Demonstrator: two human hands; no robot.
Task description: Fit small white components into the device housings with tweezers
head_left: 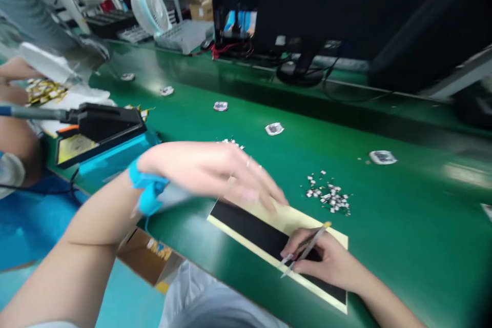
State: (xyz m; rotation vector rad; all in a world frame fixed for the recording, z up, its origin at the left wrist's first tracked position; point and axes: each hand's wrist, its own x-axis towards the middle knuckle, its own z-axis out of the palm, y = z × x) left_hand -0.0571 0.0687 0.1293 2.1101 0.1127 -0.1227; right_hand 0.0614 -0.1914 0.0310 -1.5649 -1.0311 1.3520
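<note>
My left hand (226, 171) hovers over the far end of a pale yellow sheet (286, 220) that carries a long black strip (249, 228). Its fingers are stretched out and blurred by motion, with nothing in them. A blue strap (148, 189) wraps that wrist. My right hand (326, 261) rests on the near end of the sheet, closed around thin metal tweezers (307, 248) whose tips point down toward the strip. A small pile of tiny white and grey chips (328, 196) lies on the green belt just beyond the sheet.
Small labelled parts (274, 128) lie spaced along the green conveyor belt (403, 225). A soldering iron stand (102, 128) sits at left beside another person's arm (15, 138). A white fan (149, 7), trays and a dark monitor (346, 5) stand at the back.
</note>
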